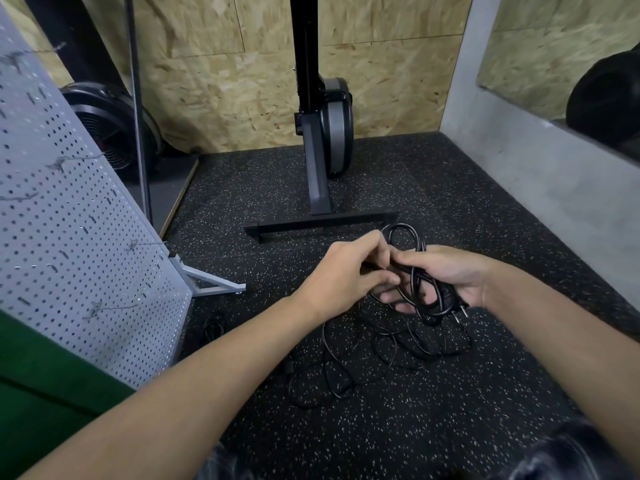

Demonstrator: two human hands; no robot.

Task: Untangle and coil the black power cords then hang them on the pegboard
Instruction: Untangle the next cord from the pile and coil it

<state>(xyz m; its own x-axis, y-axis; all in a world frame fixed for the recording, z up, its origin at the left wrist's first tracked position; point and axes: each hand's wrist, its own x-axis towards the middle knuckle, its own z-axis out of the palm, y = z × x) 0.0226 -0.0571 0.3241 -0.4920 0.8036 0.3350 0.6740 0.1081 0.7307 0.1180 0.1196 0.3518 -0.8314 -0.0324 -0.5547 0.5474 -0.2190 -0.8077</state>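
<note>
Both hands meet above the dark speckled floor. My right hand (446,277) grips a bundle of looped black power cord (420,282), with a loop rising above the fingers and a plug (459,306) sticking out below the palm. My left hand (346,271) pinches a strand of the same cord next to the right fingers. More black cord lies in a loose tangle (363,362) on the floor beneath the hands. The grey pegboard (69,216) with several metal hooks stands at the left, leaning on its frame.
A black exercise machine (322,133) with a cross-foot stands just beyond the hands against the chipboard wall. A black fan (110,123) sits behind the pegboard. A grey concrete wall (554,188) runs along the right. A small cord piece (213,327) lies by the pegboard's base.
</note>
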